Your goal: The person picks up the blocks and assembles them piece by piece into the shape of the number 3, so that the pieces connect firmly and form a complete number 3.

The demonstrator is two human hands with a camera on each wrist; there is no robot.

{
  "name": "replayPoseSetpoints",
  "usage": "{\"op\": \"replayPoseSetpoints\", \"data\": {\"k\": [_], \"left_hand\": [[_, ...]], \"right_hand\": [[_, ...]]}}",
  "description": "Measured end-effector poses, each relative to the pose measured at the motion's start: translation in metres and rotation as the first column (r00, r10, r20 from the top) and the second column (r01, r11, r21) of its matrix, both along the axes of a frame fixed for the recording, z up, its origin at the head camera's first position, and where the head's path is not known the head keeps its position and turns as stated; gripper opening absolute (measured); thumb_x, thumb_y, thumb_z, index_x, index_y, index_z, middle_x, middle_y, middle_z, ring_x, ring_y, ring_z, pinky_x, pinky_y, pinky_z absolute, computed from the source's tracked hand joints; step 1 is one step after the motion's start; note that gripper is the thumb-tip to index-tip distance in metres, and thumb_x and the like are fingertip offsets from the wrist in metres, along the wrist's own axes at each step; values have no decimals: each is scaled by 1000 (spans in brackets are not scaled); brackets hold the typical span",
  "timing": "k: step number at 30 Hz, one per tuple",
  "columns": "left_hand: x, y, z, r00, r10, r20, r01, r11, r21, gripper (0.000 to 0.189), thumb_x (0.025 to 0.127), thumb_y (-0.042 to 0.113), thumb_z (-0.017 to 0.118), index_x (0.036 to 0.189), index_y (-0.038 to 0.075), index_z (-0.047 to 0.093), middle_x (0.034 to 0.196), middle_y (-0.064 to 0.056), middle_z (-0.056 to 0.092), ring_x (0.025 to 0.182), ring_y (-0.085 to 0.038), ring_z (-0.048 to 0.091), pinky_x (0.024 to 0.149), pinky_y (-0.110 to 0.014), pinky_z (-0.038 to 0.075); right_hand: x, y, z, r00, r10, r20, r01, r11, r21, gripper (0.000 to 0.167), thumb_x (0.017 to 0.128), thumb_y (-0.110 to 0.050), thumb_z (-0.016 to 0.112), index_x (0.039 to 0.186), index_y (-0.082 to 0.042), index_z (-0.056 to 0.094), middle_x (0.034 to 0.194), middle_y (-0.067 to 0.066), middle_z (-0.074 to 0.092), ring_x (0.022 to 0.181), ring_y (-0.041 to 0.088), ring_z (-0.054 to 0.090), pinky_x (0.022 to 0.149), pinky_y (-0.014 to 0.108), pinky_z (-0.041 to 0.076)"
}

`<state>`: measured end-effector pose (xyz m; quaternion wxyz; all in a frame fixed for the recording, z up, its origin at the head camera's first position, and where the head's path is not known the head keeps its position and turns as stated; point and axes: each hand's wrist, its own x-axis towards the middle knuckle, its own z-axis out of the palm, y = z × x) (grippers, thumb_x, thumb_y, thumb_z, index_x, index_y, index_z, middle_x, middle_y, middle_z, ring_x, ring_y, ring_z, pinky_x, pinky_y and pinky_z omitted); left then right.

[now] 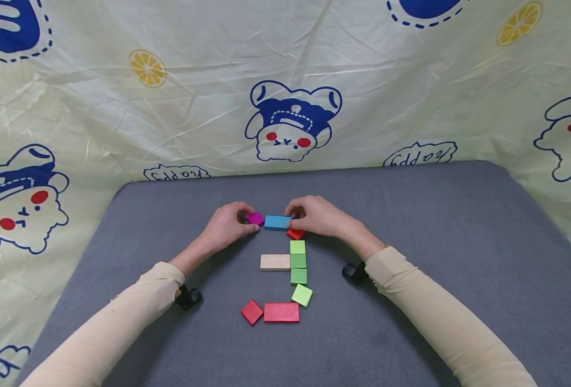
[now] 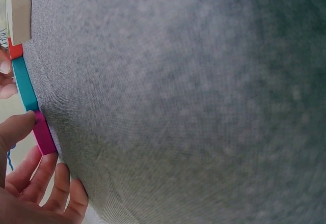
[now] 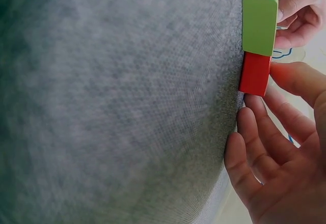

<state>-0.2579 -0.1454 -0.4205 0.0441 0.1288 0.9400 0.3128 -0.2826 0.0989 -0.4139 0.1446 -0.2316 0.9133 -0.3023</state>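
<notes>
At the far end of a row of coloured blocks, my left hand [image 1: 226, 222] pinches a magenta block [image 1: 255, 219] between thumb and fingertips. This block sits tilted at the left end of a long blue block [image 1: 277, 222]. Across from it, my right hand [image 1: 320, 215] holds a red block [image 3: 254, 75], thumb at its upper edge and fingertips at its far side. In the head view that thumb overlaps the blue block's right end and hides part of the red block. A light green block [image 3: 259, 25] stands beside the red one in the right wrist view.
Several green blocks [image 1: 298, 261] run down toward me in a column, the nearest turned askew. A pale wooden block [image 1: 275, 262] juts left from them. Nearer lie a long red block [image 1: 281, 313] and a tilted red square [image 1: 252, 312] on the grey table [image 1: 411, 333].
</notes>
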Motion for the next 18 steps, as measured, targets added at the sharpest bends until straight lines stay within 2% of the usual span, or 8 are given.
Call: {"op": "replayPoseSetpoints", "data": {"k": [18], "left_hand": [[2,-1,0,1000,-2,5,2,1000,24,35,85,23,77,115,7,69,102,-8,64,83,-22,53,70,-33,42]], "right_hand": [[2,0,1,1000,-2,5,2,1000,-4,21,91,-21,70,110,-13,69,96,1,64,84,19,56,71,31,47]]}}
